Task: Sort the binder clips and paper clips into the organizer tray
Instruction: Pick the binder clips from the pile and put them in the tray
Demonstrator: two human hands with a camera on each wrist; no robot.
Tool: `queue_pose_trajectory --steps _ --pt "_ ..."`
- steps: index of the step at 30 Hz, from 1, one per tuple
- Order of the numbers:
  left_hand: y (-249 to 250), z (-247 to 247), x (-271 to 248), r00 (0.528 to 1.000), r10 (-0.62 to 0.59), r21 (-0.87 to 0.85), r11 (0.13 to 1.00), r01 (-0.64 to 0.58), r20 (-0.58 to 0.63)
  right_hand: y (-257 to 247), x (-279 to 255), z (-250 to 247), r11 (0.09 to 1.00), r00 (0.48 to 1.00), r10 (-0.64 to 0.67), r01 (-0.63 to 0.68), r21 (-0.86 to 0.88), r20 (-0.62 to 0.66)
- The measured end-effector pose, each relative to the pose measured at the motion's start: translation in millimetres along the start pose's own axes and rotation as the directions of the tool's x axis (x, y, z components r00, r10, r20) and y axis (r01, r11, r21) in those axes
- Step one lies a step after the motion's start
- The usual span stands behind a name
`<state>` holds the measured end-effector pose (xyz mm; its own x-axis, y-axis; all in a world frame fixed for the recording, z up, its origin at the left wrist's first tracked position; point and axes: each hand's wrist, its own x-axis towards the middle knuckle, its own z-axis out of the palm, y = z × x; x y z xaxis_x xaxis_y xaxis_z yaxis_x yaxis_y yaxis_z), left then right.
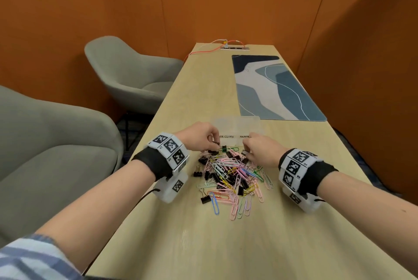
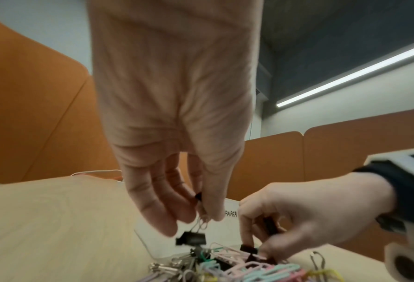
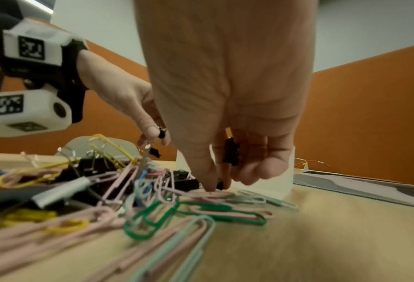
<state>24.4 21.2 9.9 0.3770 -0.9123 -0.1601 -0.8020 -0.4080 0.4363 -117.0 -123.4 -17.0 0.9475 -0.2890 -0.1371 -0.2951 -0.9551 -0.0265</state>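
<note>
A mixed pile of coloured paper clips and black binder clips lies on the wooden table just before a clear organizer tray labelled for each kind. My left hand is at the pile's far left; in the left wrist view it pinches the wire handle of a hanging black binder clip, with another dark clip tucked between its fingers. My right hand keeps a black binder clip in its curled fingers while thumb and forefinger pinch a second one at the pile's far right edge.
A blue patterned desk mat lies beyond the tray on the right. A power strip with an orange cable sits at the table's far end. Two grey armchairs stand off the table's left edge. Orange walls enclose the table.
</note>
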Motion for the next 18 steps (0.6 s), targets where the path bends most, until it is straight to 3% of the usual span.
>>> queue_pose_trajectory --steps 5,11,14,16,18 --pt "0 -7 -2 0.983 0.068 0.015 0.998 -0.067 -0.168 10 -6 -15 0.998 0.998 0.028 -0.024 0.066 -0.052" --pt "-2 -21 5 0.994 -0.022 -0.341 0.940 -0.016 -0.105 17 -12 -40 0.978 0.999 0.046 -0.050 0.200 0.026" --pt "-1 -24 14 0.978 -0.079 -0.450 0.893 -0.016 -0.191 22 -9 -54 0.926 0.998 0.059 -0.065 0.371 0.027" --pt "0 -23 24 0.943 -0.127 -0.407 0.913 -0.010 -0.308 22 -1 -65 0.857 0.997 0.076 -0.071 0.510 0.010" --pt "-1 -20 34 0.910 -0.133 -0.255 0.966 0.031 -0.394 18 14 -74 0.780 0.989 0.134 -0.066 0.622 -0.063"
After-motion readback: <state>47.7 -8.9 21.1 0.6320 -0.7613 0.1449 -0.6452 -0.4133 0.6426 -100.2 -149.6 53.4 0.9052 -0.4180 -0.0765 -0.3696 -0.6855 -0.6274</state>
